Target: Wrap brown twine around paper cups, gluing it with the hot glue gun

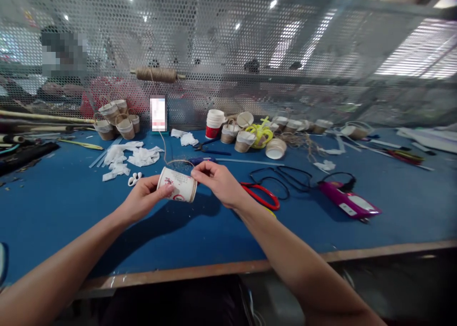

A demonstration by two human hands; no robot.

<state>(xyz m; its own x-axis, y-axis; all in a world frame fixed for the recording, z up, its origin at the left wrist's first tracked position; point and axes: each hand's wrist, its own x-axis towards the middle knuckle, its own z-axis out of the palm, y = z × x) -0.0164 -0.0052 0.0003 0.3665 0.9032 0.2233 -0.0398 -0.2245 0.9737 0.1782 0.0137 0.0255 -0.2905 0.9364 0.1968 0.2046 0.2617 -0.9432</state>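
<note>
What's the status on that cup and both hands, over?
Left hand gripping white cup, sideways. Right hand pinching twine at cup's end. Nothing visibly blocking.

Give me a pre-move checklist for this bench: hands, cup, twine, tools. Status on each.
1. Cup steady: ok. The left hand grips the white cup, tipped on its side.
2. Right hand placed: ok. The right hand pinches at the cup's end, where the twine arrives.
3. Twine taut: not ok. It comes down from the spool and bends slackly before the cup.
4. Cup's side covered: not ok. Most of the printed side is bare.
5. Pliers clear of both hands: ok. They lie on the table beyond them.
6. Purple device switched off: cannot tell.
</note>
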